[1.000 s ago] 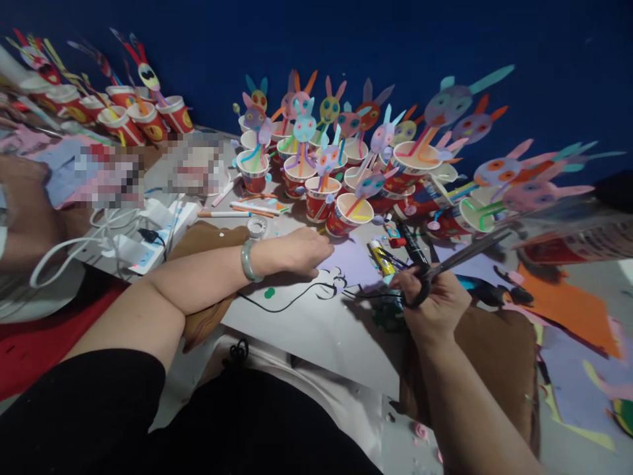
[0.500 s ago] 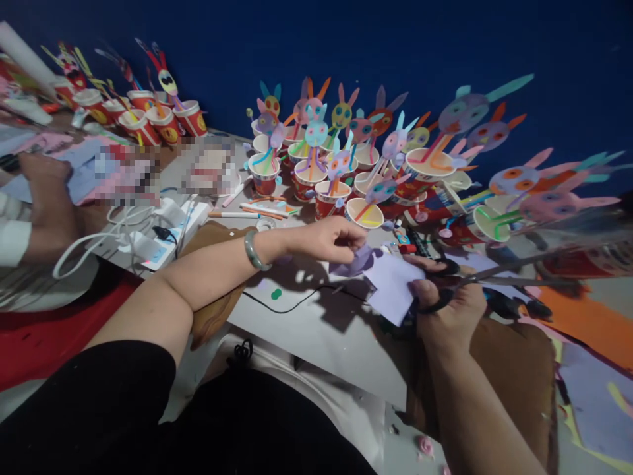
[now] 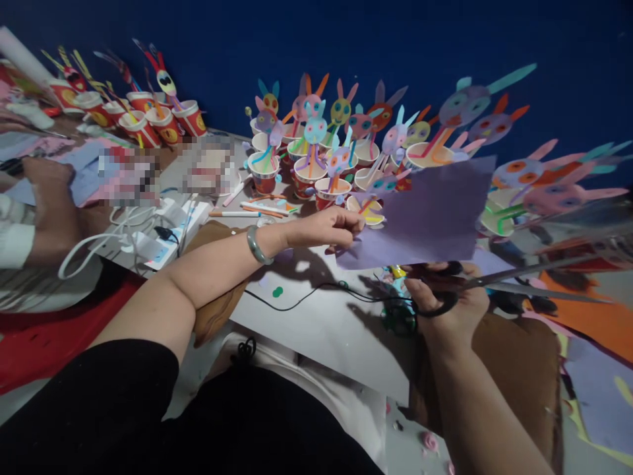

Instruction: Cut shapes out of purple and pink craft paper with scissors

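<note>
My left hand (image 3: 332, 229) pinches the lower left corner of a purple sheet of paper (image 3: 430, 214), which is held up and spread out toward the right. My right hand (image 3: 448, 297) has its thumb and fingers in the black handles of a pair of scissors (image 3: 499, 278). The long blades point right, slightly apart, away from the sheet. The paper's lower edge passes just above my right hand and hides part of the cups behind it. Below my hands, a thin black cable (image 3: 297, 305) runs over the white table (image 3: 316, 336), near a green paper scrap (image 3: 277, 291).
Several paper cups (image 3: 263, 173) with paper rabbit heads stand along the blue wall (image 3: 316, 39); more red cups (image 3: 190, 119) are further left. A power strip (image 3: 165, 241) with white cables lies left of my arm. At far left is another person's hand (image 3: 47, 178). Orange paper (image 3: 588, 316) lies right.
The purple paper, crumpled and angled down between my hands before, is now opened out flat and raised to the right. My right hand keeps the scissors in nearly the same place.
</note>
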The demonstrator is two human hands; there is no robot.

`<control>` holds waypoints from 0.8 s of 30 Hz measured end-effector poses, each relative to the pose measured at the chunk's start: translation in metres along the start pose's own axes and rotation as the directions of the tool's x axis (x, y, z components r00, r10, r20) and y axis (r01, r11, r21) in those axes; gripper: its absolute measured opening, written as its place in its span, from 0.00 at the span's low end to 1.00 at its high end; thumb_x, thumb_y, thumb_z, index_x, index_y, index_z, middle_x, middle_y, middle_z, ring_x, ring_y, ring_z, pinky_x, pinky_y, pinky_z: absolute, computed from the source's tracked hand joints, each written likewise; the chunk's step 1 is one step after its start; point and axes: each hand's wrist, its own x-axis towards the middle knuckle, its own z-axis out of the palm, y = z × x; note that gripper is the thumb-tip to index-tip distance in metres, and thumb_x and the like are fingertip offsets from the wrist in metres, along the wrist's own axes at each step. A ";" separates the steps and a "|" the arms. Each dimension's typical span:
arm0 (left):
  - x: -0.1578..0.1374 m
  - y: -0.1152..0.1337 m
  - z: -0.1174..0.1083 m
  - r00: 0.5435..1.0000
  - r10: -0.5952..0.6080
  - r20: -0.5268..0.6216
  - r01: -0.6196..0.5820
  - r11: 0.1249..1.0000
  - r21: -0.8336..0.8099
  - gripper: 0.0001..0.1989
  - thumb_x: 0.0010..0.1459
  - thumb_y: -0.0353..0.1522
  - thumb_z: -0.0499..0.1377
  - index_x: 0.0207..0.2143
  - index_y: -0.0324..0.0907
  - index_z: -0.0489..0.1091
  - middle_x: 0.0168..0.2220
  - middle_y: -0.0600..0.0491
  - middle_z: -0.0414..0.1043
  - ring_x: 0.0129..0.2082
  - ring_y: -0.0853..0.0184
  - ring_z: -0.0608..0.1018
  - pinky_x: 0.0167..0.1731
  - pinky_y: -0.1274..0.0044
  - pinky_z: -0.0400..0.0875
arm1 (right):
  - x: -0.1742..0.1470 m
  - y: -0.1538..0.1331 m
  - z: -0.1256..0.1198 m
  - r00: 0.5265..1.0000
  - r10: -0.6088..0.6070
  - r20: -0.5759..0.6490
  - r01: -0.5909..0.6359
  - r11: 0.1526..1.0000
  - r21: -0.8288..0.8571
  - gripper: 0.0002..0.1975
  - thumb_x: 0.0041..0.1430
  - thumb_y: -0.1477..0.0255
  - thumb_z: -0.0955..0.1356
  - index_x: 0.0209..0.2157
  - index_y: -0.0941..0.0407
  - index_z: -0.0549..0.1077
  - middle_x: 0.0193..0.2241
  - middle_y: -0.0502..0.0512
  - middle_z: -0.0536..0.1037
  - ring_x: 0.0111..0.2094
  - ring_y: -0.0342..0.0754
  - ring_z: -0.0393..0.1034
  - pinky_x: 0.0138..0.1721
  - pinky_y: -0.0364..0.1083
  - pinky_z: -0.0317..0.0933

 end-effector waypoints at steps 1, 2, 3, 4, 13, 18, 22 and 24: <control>0.000 0.000 0.000 1.000 -0.005 0.018 0.005 1.000 0.026 0.06 0.44 0.26 0.54 0.23 0.42 0.57 0.20 0.60 0.56 0.19 0.75 0.64 0.21 0.78 0.59 | 0.000 0.001 -0.001 1.000 -0.010 -0.009 0.010 1.000 0.014 0.23 0.35 0.65 0.79 0.31 0.54 0.68 0.25 0.49 0.75 0.26 0.50 0.75 0.30 0.49 0.68; 0.000 0.000 0.000 0.999 -0.011 0.033 0.009 0.998 0.060 0.06 0.45 0.26 0.54 0.23 0.41 0.58 0.19 0.60 0.57 0.18 0.75 0.64 0.21 0.78 0.58 | 0.000 0.002 -0.001 1.000 -0.022 -0.012 0.023 0.999 0.038 0.23 0.36 0.63 0.79 0.31 0.54 0.68 0.24 0.49 0.75 0.25 0.50 0.75 0.29 0.49 0.68; 0.001 0.000 0.000 0.999 -0.011 0.044 0.007 0.995 0.098 0.05 0.45 0.26 0.55 0.23 0.41 0.58 0.19 0.60 0.57 0.18 0.76 0.64 0.21 0.78 0.58 | 0.000 0.004 -0.002 0.999 -0.030 -0.013 0.030 0.997 0.068 0.23 0.38 0.61 0.78 0.31 0.54 0.67 0.24 0.49 0.75 0.24 0.51 0.75 0.28 0.49 0.68; 0.002 -0.001 0.000 0.999 -0.003 0.053 -0.004 0.990 0.139 0.05 0.45 0.27 0.55 0.23 0.41 0.58 0.20 0.60 0.58 0.19 0.76 0.64 0.21 0.78 0.58 | 0.000 0.006 -0.002 0.999 -0.031 -0.019 0.033 0.995 0.099 0.23 0.39 0.59 0.78 0.31 0.54 0.67 0.23 0.49 0.74 0.23 0.51 0.74 0.27 0.49 0.68; 0.005 -0.014 -0.003 0.993 -0.008 0.121 -0.030 0.951 0.307 0.15 0.47 0.35 0.66 0.34 0.37 0.68 0.32 0.52 0.71 0.31 0.70 0.71 0.34 0.76 0.67 | 0.002 -0.002 0.002 0.978 -0.121 -0.170 0.087 0.977 -0.196 0.17 0.39 0.65 0.77 0.24 0.54 0.67 0.21 0.47 0.68 0.22 0.45 0.66 0.25 0.46 0.62; 0.006 -0.013 -0.008 0.981 -0.034 0.191 -0.024 0.956 0.292 0.10 0.56 0.35 0.60 0.28 0.35 0.71 0.26 0.50 0.73 0.28 0.71 0.72 0.35 0.76 0.67 | 0.002 0.002 0.003 0.975 -0.135 -0.176 0.100 0.975 -0.196 0.16 0.39 0.66 0.76 0.24 0.54 0.67 0.23 0.47 0.68 0.24 0.45 0.67 0.29 0.47 0.63; 0.006 -0.013 -0.010 0.981 -0.035 0.191 -0.023 0.957 0.289 0.10 0.56 0.34 0.60 0.27 0.35 0.72 0.25 0.51 0.72 0.26 0.73 0.71 0.33 0.77 0.65 | 0.001 0.006 0.004 0.978 -0.106 -0.182 0.077 0.984 -0.161 0.14 0.39 0.67 0.75 0.26 0.55 0.68 0.24 0.48 0.69 0.23 0.44 0.66 0.28 0.46 0.62; 0.004 -0.013 -0.011 0.990 -0.030 0.137 -0.011 0.956 0.293 0.09 0.55 0.34 0.61 0.28 0.35 0.72 0.25 0.53 0.71 0.26 0.73 0.70 0.32 0.78 0.64 | 0.001 0.005 0.005 0.979 -0.089 -0.185 0.058 0.985 -0.164 0.14 0.39 0.67 0.74 0.26 0.55 0.68 0.24 0.48 0.69 0.23 0.45 0.66 0.27 0.46 0.62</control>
